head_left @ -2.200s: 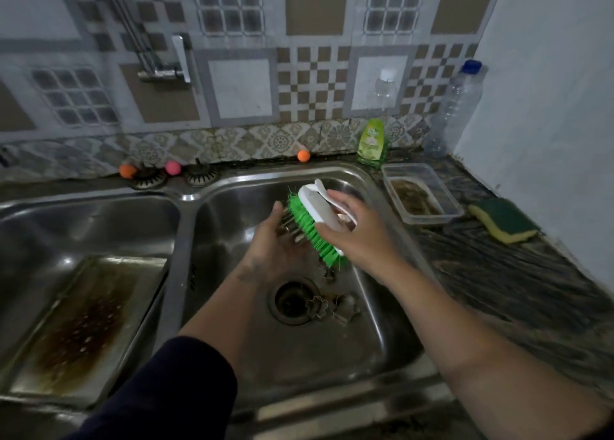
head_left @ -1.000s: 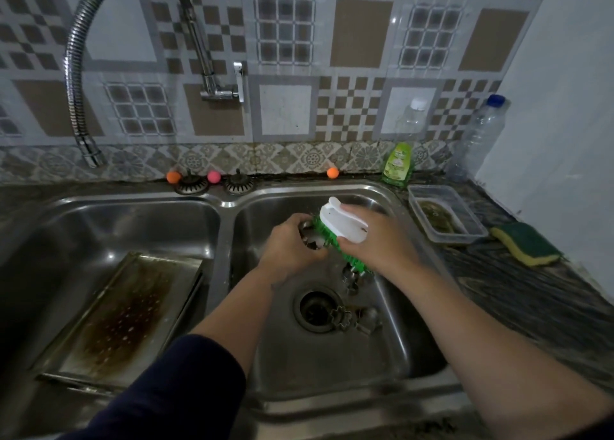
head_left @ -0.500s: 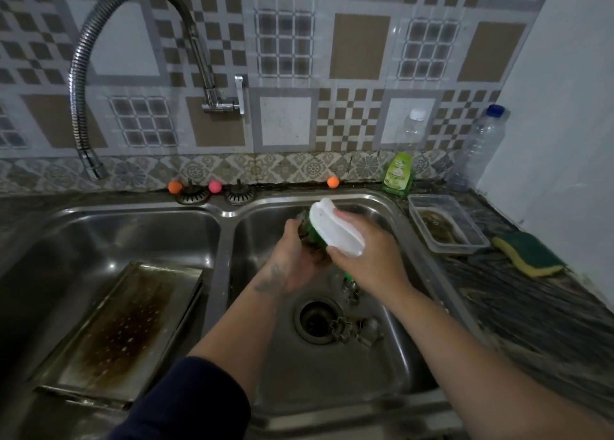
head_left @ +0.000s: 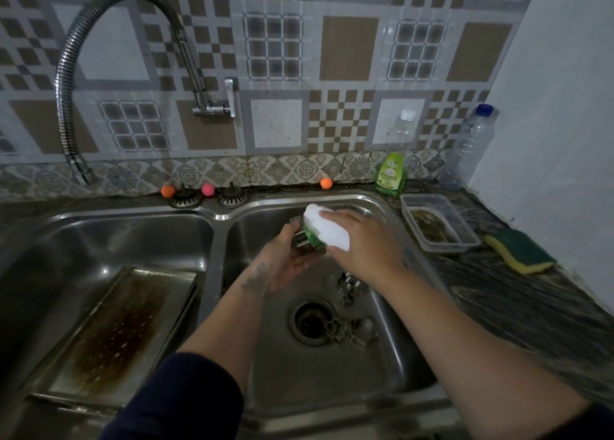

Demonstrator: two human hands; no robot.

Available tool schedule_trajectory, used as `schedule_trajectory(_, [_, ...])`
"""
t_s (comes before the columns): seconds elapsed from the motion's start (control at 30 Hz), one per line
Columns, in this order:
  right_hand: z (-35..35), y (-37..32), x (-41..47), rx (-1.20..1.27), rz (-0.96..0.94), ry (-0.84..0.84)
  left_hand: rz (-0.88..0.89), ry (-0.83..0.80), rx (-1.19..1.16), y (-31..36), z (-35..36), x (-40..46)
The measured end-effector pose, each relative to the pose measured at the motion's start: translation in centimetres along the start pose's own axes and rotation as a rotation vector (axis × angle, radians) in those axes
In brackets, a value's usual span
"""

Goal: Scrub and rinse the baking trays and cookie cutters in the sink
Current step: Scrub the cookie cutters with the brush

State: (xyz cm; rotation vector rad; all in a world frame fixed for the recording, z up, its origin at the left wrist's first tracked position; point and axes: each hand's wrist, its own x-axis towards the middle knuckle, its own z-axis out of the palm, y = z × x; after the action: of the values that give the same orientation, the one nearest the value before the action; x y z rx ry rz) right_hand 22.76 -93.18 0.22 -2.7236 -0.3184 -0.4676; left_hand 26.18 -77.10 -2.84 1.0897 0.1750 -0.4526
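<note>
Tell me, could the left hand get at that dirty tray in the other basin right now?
Probably not yet. The left hand is holding a cookie cutter under the brush. The tray lies uncovered in the left basin with nothing in the way, so once the cutter is put down it looks an easy reach.

We see a dark, streaked stone surface (head_left: 518, 303) wrapped around a steel double sink (head_left: 219, 220). On its right part sit a clear plastic container (head_left: 438, 222), a green-and-yellow sponge (head_left: 518, 252) just to its right, a green soap bottle (head_left: 389, 174) and two clear bottles, one (head_left: 403, 131) behind the soap, one (head_left: 470, 147) in the far right corner. Along the far edge lie two sink strainers (head_left: 186, 199) and three small balls (head_left: 326, 183).
</note>
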Motion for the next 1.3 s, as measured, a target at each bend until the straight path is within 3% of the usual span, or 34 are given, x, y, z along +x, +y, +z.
schedule_trajectory(0.1, [-0.4,1.0,0.2,0.135,0.071,0.072,0.009,0.017,-0.041,0.8,-0.7,0.1])
schedule_trajectory(0.17, [-0.5,0.7,-0.2,0.232,0.018,-0.01,0.011,0.011,-0.036,1.0,-0.8,-0.1])
schedule_trajectory(0.27, [0.3,0.1,0.0,0.128,-0.083,-0.032,0.014,0.008,0.0,0.6,-0.6,-0.4])
schedule_trajectory(0.43, [0.4,-0.4,1.1,0.392,0.178,0.14,0.067,0.007,-0.097,0.1,-0.5,-0.6])
schedule_trajectory(0.53, [1.0,-1.4,0.8,0.292,0.033,0.046,0.062,-0.026,-0.088,-0.1,0.0,-1.0])
schedule_trajectory(0.7, [0.5,-1.7,3.1,0.37,0.22,0.025,0.084,0.052,-0.157,-0.8,-0.5,-1.3])
schedule_trajectory(0.8, [0.5,-2.3,3.2,0.529,0.186,-0.054,0.111,0.092,-0.151,-0.7,-1.6,-1.7])
schedule_trajectory(0.87, [1.5,-3.2,2.9,0.461,0.134,-0.112,0.128,0.096,-0.104,-0.6,-2.1,-2.3])
schedule_trajectory(1.0, [2.9,-4.3,3.5,0.475,0.275,-0.069,0.22,0.29,0.067,-0.7,-3.5,-3.2])
schedule_trajectory(1.13, [3.4,-6.3,4.0,0.806,0.332,-0.069,0.371,0.638,0.824,0.4,-6.3,-5.2])
schedule_trajectory(1.23, [4.4,-8.8,4.3,0.592,0.149,-0.223,0.477,0.665,1.074,1.7,-8.7,-6.5])
schedule_trajectory(1.3, [5.3,-10.5,4.4,0.474,0.151,-0.222,0.447,0.66,1.179,2.3,-10.6,-6.9])
